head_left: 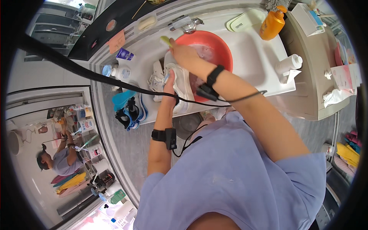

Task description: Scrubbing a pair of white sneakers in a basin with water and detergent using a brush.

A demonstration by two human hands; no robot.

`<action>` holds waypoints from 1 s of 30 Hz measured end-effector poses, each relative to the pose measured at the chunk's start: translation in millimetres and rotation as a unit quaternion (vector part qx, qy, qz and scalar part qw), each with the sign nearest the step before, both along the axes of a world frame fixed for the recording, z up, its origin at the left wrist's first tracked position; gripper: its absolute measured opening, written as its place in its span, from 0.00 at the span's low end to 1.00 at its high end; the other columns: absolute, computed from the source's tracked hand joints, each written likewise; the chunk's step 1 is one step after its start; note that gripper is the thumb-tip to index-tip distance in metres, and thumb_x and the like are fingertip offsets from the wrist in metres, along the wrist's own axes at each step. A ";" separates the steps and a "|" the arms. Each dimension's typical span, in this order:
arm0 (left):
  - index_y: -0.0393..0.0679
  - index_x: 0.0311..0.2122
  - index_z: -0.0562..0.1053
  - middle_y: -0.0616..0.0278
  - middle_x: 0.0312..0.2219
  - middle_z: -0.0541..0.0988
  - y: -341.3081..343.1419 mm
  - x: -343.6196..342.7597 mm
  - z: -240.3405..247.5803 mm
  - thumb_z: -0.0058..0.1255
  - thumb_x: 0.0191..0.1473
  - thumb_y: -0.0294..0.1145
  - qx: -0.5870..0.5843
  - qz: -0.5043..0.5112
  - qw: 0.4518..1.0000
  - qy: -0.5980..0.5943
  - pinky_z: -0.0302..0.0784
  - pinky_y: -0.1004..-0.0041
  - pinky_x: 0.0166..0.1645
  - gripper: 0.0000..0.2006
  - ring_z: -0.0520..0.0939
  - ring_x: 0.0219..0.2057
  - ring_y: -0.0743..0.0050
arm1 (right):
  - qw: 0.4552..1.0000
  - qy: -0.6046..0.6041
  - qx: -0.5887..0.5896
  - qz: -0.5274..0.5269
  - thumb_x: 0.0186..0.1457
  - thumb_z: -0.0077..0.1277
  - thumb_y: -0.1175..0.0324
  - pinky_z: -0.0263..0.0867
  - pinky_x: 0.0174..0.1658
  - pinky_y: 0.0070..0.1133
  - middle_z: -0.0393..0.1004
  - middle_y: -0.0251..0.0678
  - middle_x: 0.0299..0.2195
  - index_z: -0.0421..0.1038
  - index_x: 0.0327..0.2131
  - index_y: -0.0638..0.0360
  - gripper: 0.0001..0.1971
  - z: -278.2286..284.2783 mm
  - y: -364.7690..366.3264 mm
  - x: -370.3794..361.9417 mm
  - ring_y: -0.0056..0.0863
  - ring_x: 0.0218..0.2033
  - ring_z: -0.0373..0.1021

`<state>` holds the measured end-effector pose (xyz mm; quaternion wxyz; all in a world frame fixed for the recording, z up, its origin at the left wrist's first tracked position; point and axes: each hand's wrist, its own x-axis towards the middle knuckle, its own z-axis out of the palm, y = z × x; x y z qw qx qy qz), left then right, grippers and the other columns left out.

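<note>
- Along the left part of the white sink (249, 57), just beside the red basin (226, 51), I see a white shoe (184, 86), held lengthwise, one end toward the tap (188, 25) and the other toward the wearer.
- To me its surface looks pale nearly all over, with a trace of light blue near the thumb; a black cable (134, 89) crosses my view of its lower part, and whether it is wet I cannot tell.
- On my feed the left hand (171, 82) grips this shoe by its left side.
- I find the right hand (186, 55) closed around a light-green handle (165, 40) above the shoe's far end; its working end I cannot make out.
- Left of the held shoe I make out a second whitish shoe (155, 78).
- Inside the basin I see foamy liquid (203, 50).
</note>
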<state>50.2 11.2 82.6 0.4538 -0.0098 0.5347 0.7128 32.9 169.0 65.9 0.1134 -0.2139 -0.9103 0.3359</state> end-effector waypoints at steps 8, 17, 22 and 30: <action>0.38 0.54 0.61 0.57 0.49 0.69 -10.7 -8.2 -6.4 0.46 0.54 0.52 -0.003 0.036 0.999 -0.001 0.67 0.69 0.52 0.30 0.71 0.49 0.66 | 0.999 -0.037 0.021 0.034 0.58 0.35 0.60 0.66 0.32 0.39 0.74 0.49 0.28 0.53 0.58 0.50 0.23 -11.9 2.6 31.6 0.45 0.31 0.72; 0.39 0.53 0.63 0.56 0.48 0.70 2.1 -34.2 -25.7 0.43 0.55 0.53 0.038 0.102 0.993 0.034 0.66 0.65 0.53 0.29 0.71 0.49 0.62 | 0.988 -0.101 0.026 0.112 0.53 0.38 0.68 0.69 0.31 0.36 0.74 0.49 0.29 0.41 0.62 0.45 0.33 8.8 -25.6 94.5 0.45 0.28 0.73; 0.42 0.53 0.63 0.57 0.48 0.70 3.0 -57.8 -14.6 0.36 0.57 0.54 0.082 0.174 0.979 0.061 0.64 0.63 0.54 0.27 0.70 0.49 0.59 | 0.982 -0.095 -0.014 0.162 0.57 0.38 0.58 0.67 0.22 0.36 0.72 0.45 0.18 0.42 0.61 0.42 0.30 19.8 -61.4 123.3 0.42 0.19 0.71; 0.42 0.54 0.62 0.59 0.48 0.70 28.0 -45.8 -30.4 0.33 0.56 0.59 0.068 0.133 0.987 0.055 0.65 0.64 0.54 0.31 0.71 0.49 0.62 | 0.998 -0.005 0.041 0.054 0.58 0.37 0.56 0.66 0.23 0.37 0.73 0.45 0.21 0.49 0.59 0.47 0.26 -5.9 -36.9 51.8 0.43 0.20 0.72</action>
